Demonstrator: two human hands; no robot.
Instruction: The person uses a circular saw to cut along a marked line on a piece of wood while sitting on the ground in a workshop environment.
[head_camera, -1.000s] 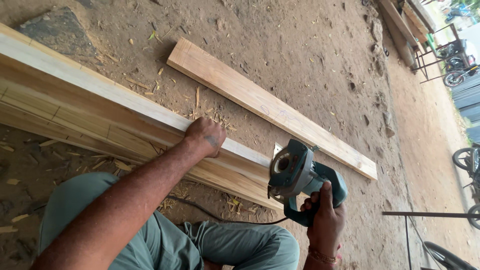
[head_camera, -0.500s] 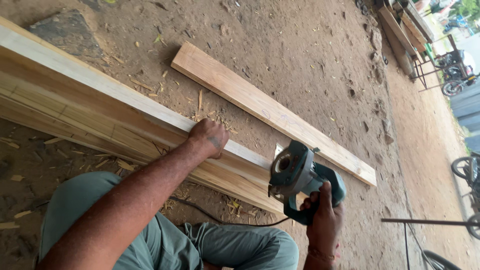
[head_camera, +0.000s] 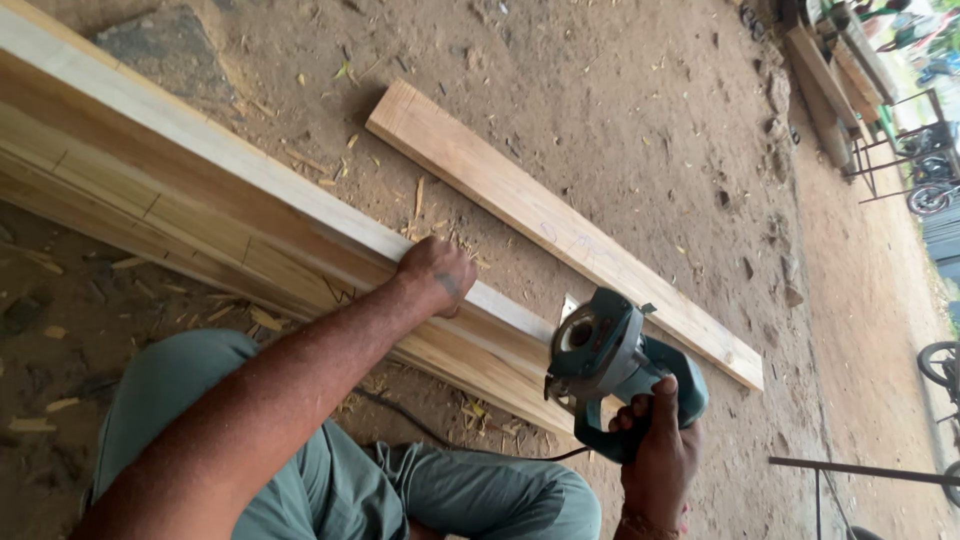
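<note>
The left hand (head_camera: 437, 275), near the middle of the frame, lay palm down with fingers curled over the top edge of a long wooden beam (head_camera: 190, 190) that ran from the upper left toward the lower centre, pressing on it rather than pinching. The right hand (head_camera: 658, 455), at the lower right, was wrapped tight around the handle of a teal circular saw (head_camera: 605, 360), whose blade end sat at the beam's near end. A second plank (head_camera: 560, 225) lay just beyond on the sandy ground (head_camera: 620, 90), and a black cord (head_camera: 440, 435) trailed under the beam.
</note>
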